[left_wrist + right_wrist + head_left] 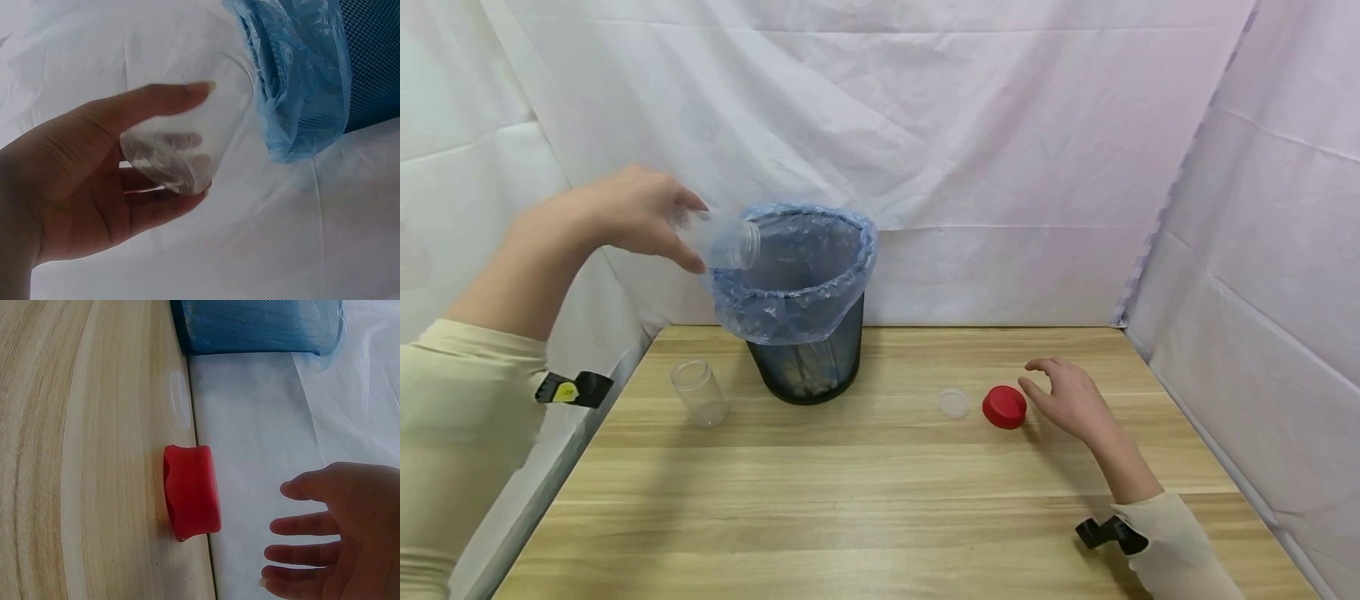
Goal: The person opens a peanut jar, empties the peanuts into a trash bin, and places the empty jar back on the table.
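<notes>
A clear plastic jar (722, 240) lies tilted sideways in my left hand (638, 215), its threaded mouth over the near left rim of the bin (820, 358). Thumb and fingers wrap its base in the left wrist view, where the jar (219, 119) looks see-through. A blue bag (790, 321) lines the bin and folds over its rim. My right hand (1070, 402) hovers just right of a red lid (1004, 407), fingers loosely bent, holding nothing. In the right wrist view a gap separates the fingers from the red lid (192, 490).
A second clear jar (700, 393) stands on the wooden table (820, 517), left of the bin. Left of the red lid lies a thin translucent disc (953, 403). White cloth (1000, 167) hangs behind the table and along both sides.
</notes>
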